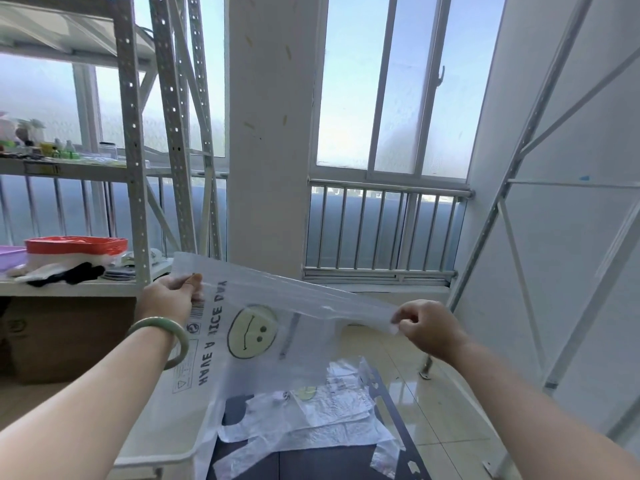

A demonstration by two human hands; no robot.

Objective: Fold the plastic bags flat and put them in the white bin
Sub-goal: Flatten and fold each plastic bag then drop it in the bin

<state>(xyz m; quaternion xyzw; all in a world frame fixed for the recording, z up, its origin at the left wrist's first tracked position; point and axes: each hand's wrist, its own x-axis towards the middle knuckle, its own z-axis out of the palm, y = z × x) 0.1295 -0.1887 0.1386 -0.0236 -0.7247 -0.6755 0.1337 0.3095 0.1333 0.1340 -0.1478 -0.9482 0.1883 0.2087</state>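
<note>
I hold a clear plastic bag (pixel 277 306) printed with a yellow smiley face and "HAVE A NICE DAY" stretched in the air in front of me. My left hand (pixel 169 299) pinches its bottom edge at the left. My right hand (pixel 427 329) pinches its handle end at the right. The bag hangs down between them. Below it, more clear plastic bags (pixel 311 417) lie spread on a dark surface (pixel 311 462). A white bin (pixel 162 445) sits low at the left, partly hidden behind the held bag and my left arm.
A metal shelf rack (pixel 138 168) stands at left, with a red-lidded container (pixel 76 245) and small items on its shelves. A cardboard box (pixel 69 337) sits under it. A white pillar (pixel 270 133), window railing (pixel 388 230) and tiled floor (pixel 433 410) lie ahead; another rack frame (pixel 519 220) stands right.
</note>
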